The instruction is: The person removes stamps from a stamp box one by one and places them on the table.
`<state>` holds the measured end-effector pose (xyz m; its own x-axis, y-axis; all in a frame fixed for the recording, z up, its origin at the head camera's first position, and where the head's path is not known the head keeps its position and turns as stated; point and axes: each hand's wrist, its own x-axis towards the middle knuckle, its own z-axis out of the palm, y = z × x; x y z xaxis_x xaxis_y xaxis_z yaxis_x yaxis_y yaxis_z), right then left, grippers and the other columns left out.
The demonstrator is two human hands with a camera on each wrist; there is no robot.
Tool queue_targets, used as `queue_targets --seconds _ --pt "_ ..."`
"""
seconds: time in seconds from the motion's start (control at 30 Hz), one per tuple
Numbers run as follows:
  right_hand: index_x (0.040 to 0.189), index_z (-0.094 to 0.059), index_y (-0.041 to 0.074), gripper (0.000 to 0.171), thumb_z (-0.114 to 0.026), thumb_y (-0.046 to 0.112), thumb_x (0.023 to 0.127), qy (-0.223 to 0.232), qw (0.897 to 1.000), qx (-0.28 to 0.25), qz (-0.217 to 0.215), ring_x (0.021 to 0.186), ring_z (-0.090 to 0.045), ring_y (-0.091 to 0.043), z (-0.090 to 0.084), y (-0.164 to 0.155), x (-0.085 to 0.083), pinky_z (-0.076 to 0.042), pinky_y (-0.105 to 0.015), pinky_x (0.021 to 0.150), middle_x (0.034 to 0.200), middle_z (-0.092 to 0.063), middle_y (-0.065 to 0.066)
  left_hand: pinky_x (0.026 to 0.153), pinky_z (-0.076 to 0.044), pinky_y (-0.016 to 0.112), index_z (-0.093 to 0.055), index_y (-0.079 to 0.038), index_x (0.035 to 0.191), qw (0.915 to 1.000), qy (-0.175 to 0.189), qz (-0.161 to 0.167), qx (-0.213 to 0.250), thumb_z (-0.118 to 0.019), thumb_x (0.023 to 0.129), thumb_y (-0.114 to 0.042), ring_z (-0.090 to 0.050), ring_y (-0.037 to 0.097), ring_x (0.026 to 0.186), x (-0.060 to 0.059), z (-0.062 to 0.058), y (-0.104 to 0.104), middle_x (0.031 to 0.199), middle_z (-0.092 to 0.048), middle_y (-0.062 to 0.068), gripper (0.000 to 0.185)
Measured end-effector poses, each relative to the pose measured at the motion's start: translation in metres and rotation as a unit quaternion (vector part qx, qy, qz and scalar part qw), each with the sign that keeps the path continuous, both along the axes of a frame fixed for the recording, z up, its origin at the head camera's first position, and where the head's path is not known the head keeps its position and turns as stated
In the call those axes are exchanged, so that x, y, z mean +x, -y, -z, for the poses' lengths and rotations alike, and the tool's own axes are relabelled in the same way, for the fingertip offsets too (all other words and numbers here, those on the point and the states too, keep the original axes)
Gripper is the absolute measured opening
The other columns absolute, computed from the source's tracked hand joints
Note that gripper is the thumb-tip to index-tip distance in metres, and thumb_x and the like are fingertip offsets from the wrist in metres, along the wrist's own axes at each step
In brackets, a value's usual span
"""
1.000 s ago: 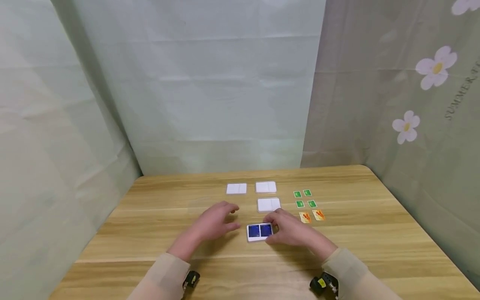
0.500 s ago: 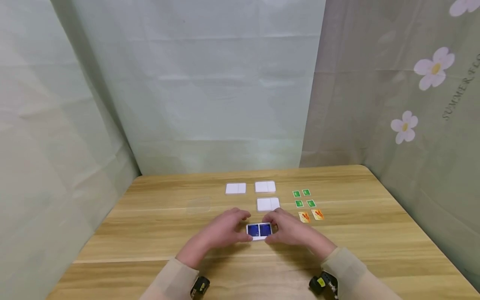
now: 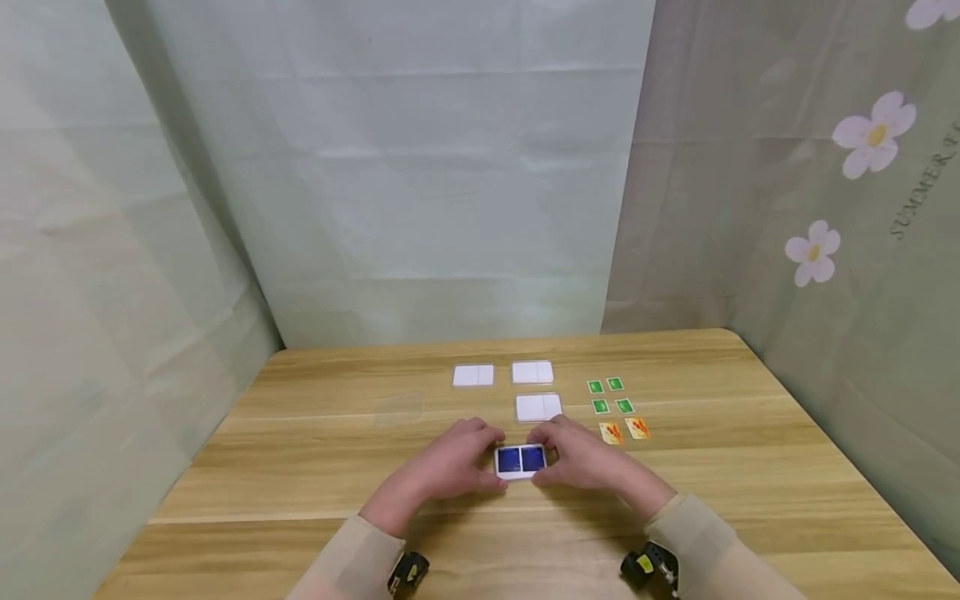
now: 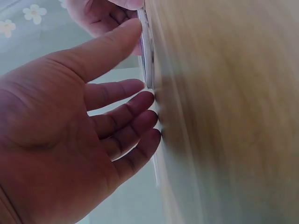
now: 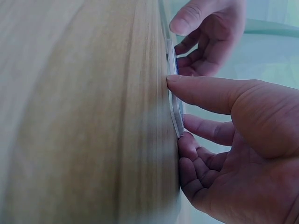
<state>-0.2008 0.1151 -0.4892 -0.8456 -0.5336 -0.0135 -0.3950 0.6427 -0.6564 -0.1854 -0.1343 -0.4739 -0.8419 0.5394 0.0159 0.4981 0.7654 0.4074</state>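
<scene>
A flat, clear-edged card case lies on the table, white inside with two dark blue squares side by side. My left hand grips its left end, thumb at the near edge and index finger at the far side. At the other end my right hand holds it the same way, between thumb and index finger. Seen from the right wrist, the case shows edge-on, flat against the wood. The other fingers of both hands are bent, with their tips near the tabletop.
Behind the hands lie three white cases, one at back left, one at back right, one nearer. Green squares and orange squares lie to the right. A transparent sheet rests at left on the wooden table.
My left hand has come in from the left and taken hold of the case's left end. The right hand stays at the right end, and the case has hardly moved.
</scene>
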Motion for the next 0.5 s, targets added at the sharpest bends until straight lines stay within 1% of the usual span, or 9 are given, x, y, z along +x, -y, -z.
queue_targets --seconds 0.13,0.3,0.5 --pt "0.125 -0.074 0.010 0.045 -0.096 0.016 0.086 -0.004 1.000 0.004 0.001 0.106 -0.061 -0.022 0.0009 0.0002 -0.0007 -0.056 -0.050 0.093 0.119 -0.065 -0.008 0.104 -0.055 0.045 -0.073 -0.002 0.135 0.9999 -0.010 -0.004 -0.014 -0.097 0.084 -0.029 -0.061 0.023 0.112 -0.0016 0.0021 -0.0011 0.125 -0.069 0.008 0.062" --pt "0.124 -0.074 0.011 0.045 -0.096 0.017 0.086 -0.008 1.000 0.005 -0.001 0.106 -0.061 -0.022 0.0009 -0.0002 -0.0014 -0.056 -0.049 0.093 0.119 -0.065 -0.007 0.098 -0.055 0.040 -0.075 -0.005 0.130 0.9992 -0.024 -0.006 -0.032 -0.096 0.086 -0.031 -0.058 0.019 0.106 -0.0025 0.0031 -0.0034 0.119 -0.067 0.004 0.055" --pt "0.123 -0.074 0.009 0.044 -0.096 0.017 0.086 -0.013 1.000 0.004 -0.014 0.105 -0.061 -0.023 -0.0018 -0.0006 -0.0028 -0.056 -0.049 0.092 0.117 -0.065 -0.008 0.095 -0.055 0.039 -0.075 -0.005 0.127 0.9990 -0.025 -0.010 -0.035 -0.095 0.090 -0.032 -0.057 0.018 0.103 -0.0036 0.0027 -0.0044 0.117 -0.066 0.003 0.050"
